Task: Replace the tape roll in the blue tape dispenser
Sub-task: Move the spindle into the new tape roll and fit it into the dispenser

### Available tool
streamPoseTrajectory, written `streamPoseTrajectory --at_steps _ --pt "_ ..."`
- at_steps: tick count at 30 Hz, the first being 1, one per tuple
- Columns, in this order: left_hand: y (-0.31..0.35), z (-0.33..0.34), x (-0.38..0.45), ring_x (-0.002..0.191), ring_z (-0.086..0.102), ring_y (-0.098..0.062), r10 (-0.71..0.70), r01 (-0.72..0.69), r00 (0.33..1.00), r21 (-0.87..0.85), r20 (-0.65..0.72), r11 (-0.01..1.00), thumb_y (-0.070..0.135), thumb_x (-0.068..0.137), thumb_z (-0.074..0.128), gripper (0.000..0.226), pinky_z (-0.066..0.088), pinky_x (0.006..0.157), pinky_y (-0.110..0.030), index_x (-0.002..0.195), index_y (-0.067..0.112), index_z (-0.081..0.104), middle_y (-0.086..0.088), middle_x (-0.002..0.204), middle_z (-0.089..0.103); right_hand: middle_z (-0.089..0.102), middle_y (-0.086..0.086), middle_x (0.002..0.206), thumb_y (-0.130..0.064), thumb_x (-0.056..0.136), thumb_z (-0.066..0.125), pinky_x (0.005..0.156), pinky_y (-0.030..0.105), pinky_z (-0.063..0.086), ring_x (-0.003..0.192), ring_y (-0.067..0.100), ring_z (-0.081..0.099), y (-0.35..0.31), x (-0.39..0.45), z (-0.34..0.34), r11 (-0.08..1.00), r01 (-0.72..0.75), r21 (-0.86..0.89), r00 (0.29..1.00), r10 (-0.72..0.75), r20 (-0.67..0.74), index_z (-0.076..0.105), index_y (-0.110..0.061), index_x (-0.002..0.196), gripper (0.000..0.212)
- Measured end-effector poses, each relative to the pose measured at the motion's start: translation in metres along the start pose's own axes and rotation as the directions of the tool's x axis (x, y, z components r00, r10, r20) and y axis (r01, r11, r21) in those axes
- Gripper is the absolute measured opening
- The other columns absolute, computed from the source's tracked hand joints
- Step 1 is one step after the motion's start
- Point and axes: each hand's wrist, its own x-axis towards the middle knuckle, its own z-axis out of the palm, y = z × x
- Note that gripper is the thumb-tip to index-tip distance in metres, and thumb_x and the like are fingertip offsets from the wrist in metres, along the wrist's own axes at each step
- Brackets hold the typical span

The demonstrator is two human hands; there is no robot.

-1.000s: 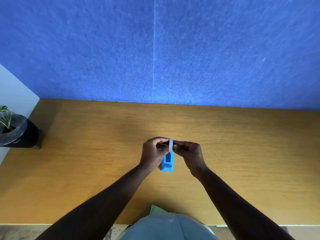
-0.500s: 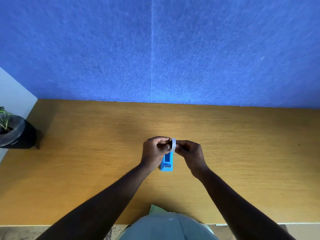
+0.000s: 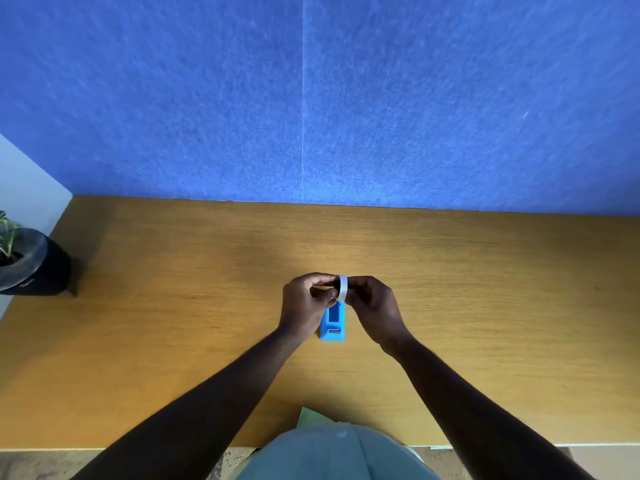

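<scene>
Both my left hand [image 3: 306, 303] and right hand [image 3: 372, 306] pinch the white ring-shaped tape roll [image 3: 342, 287] edge-on above the blue plastic tape dispenser [image 3: 333, 323] on the wooden desk [image 3: 173, 306]; the dispenser slot looks empty.

The surface [image 3: 173, 341] looks like smooth, matt wood with fine grain, the wall panel [image 3: 415, 98] behind it like rough blue felt, the dispenser [image 3: 333, 325] like smooth blue plastic, and the tape roll [image 3: 343, 287] pale and slightly glossy.
</scene>
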Motion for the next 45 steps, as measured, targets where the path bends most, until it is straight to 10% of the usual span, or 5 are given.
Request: streamPoseTrajectory --at_steps 20,26,45 --pt "-0.001 -0.007 0.001 0.107 0.072 -0.023 -0.026 0.027 0.999 -0.039 0.019 0.999 -0.005 0.085 0.075 0.034 0.064 0.085 -0.048 0.118 0.003 0.073 -0.009 0.113 0.075 0.074 0.0 0.106 -0.003 0.099 0.066 0.083 0.025 0.059 0.099 0.012 0.072 -0.007 0.0 0.004 0.985 0.092 -0.148 0.996 -0.089 0.027 0.068 -0.008 0.119 0.021" --pt "-0.002 -0.007 -0.001 0.108 0.07 -0.023 -0.027 0.026 0.999 0.027 0.023 0.999 -0.007 0.083 0.076 0.035 0.061 0.093 -0.049 0.116 0.003 0.072 -0.009 0.111 0.074 0.072 0.001 0.126 0.0 0.093 0.074 0.093 0.032 0.063 0.115 0.016 0.072 -0.008 0.0 -0.001 0.999 0.024 0.028 0.986 -0.029 0.166 0.043 -0.018 0.15 0.067" --pt "-0.036 -0.017 -0.001 0.13 0.059 -0.017 -0.148 0.078 0.975 0.371 0.164 0.925 -0.001 0.088 0.073 0.053 0.052 0.106 -0.032 0.137 0.015 0.059 -0.001 0.139 0.064 0.072 -0.002 0.123 -0.017 0.075 0.094 0.084 0.024 0.064 0.099 0.01 0.071 0.002 0.011 -0.005 0.815 0.31 -0.49 0.941 -0.191 0.278 0.067 -0.017 0.127 0.058"
